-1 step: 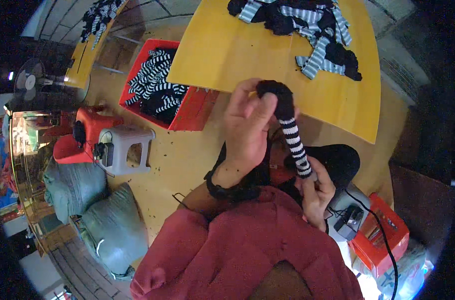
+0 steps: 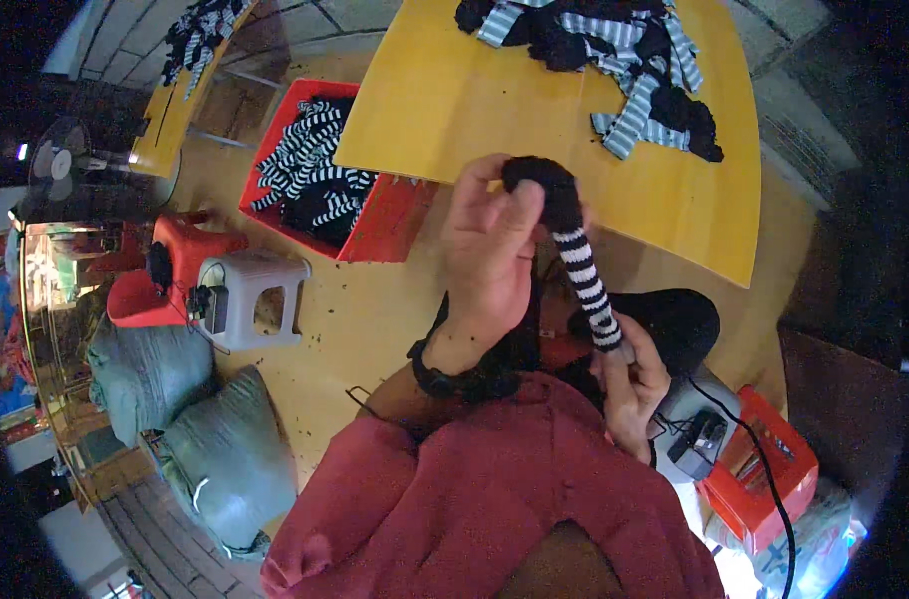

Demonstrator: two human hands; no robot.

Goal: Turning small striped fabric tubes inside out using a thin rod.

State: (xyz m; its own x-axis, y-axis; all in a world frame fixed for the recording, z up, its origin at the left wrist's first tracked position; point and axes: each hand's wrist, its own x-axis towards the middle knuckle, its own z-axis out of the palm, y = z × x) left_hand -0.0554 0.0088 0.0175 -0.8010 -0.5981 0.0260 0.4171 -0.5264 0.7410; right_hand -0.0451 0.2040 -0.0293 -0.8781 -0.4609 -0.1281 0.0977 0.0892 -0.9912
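Note:
Between my hands stretches a narrow knitted sock [image 2: 582,270], striped black and white, with a solid black end. My left hand [image 2: 494,260] pinches that black end between thumb and fingers, close to the table's near edge. Lower and to the right, my right hand [image 2: 634,384] is closed round the striped end. Something pale grey shows at that end between the fingers, but I cannot make out what it is. The sock hangs slantwise above my lap, apart from the table.
On the yellow table [image 2: 454,110] lies a heap of grey-striped and black knitted pieces [image 2: 639,75]. A red crate [image 2: 384,225] holds striped knits. Grey [image 2: 260,299] and red [image 2: 180,260] stools and green sacks [image 2: 220,449] stand left. A red stool [image 2: 764,464] and black cable [image 2: 769,469] are right.
My left hand and the black end of the sock have shifted slightly to the left and up. My right hand keeps its place.

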